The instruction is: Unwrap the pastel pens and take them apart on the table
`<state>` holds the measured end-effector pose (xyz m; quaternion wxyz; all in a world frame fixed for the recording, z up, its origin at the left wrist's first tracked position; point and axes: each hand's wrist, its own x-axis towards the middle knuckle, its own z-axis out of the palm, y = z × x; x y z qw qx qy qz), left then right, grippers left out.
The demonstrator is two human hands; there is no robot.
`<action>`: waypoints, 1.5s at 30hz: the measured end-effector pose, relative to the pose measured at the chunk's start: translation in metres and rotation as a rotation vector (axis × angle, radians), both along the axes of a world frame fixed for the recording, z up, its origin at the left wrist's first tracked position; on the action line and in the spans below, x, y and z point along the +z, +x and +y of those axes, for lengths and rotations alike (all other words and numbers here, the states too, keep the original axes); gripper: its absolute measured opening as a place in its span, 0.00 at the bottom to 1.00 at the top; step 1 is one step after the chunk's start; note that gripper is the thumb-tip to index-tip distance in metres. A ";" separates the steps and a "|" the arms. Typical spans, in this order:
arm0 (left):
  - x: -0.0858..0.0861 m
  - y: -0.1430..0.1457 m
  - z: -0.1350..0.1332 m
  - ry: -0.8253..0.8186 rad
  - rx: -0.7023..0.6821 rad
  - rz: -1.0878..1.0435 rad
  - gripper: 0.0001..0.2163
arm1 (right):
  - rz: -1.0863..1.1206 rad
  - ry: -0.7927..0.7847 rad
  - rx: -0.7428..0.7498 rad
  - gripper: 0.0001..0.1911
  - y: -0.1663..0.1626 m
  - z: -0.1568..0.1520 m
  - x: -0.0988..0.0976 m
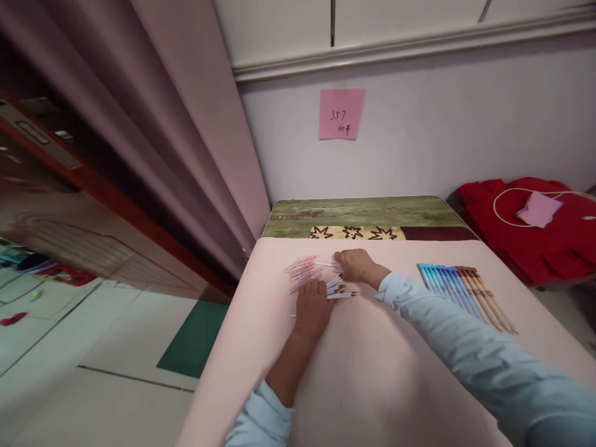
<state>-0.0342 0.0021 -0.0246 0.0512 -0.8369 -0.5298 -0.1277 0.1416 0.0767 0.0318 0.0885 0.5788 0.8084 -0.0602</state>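
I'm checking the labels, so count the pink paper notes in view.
2: the upper note on the wall, the lower note on the red cloth. More may be hidden beneath the lower note.

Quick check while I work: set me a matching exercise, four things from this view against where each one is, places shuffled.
Things:
1. Left hand
2. Row of blue and brown pens
3. Pink note with handwriting
4. Red cloth

Places:
A. Stuck to the wall
B. Beyond the table's right edge
C. Over slim white sticks
D. Toward the right on the pale pink tabletop

Right pairs: 1-C, 2-D, 3-A, 4-B.
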 end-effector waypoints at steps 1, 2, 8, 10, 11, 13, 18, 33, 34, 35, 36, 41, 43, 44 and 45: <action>0.001 -0.002 0.000 0.006 -0.013 -0.023 0.16 | 0.005 0.006 0.025 0.22 0.002 -0.001 0.001; 0.001 -0.004 0.000 0.015 -0.026 -0.046 0.19 | 0.009 0.015 0.048 0.22 0.005 -0.002 0.003; 0.009 0.000 0.003 0.039 -0.063 -0.118 0.21 | 0.021 0.096 0.166 0.21 0.029 -0.011 0.011; 0.013 0.007 0.008 0.028 -0.001 -0.097 0.19 | 0.039 0.098 0.231 0.20 0.031 -0.015 0.014; 0.015 0.011 0.012 0.014 0.030 -0.077 0.19 | 0.047 0.094 0.264 0.20 0.031 -0.017 0.015; 0.020 0.018 0.020 -0.027 0.067 -0.023 0.19 | 0.047 0.073 0.274 0.20 0.028 -0.019 0.018; 0.031 0.014 0.023 -0.055 0.035 -0.020 0.11 | -0.047 0.024 -0.098 0.19 0.022 -0.016 0.018; 0.016 -0.057 -0.044 -0.226 0.131 -0.362 0.07 | 0.221 -0.090 -0.118 0.30 -0.003 0.028 0.001; 0.017 -0.051 -0.039 -0.230 0.127 -0.371 0.06 | 0.270 -0.106 -0.098 0.33 -0.003 0.028 -0.002; 0.017 -0.045 -0.034 -0.234 0.132 -0.368 0.05 | 0.321 -0.115 -0.086 0.35 -0.001 0.028 -0.005; 0.017 -0.039 -0.030 -0.236 0.153 -0.358 0.04 | 0.368 -0.117 -0.082 0.36 0.002 0.027 -0.008; 0.011 -0.018 -0.025 -0.211 0.238 -0.237 0.07 | 0.460 -0.091 -0.083 0.27 0.022 0.020 -0.018; 0.010 -0.019 -0.023 -0.154 0.221 -0.207 0.11 | 0.483 -0.093 -0.072 0.25 0.027 0.017 -0.019; 0.010 -0.021 -0.019 -0.116 0.196 -0.198 0.15 | 0.501 -0.092 -0.067 0.24 0.030 0.015 -0.018; 0.012 -0.025 -0.013 -0.078 0.162 -0.189 0.20 | 0.523 -0.083 -0.067 0.24 0.032 0.014 -0.017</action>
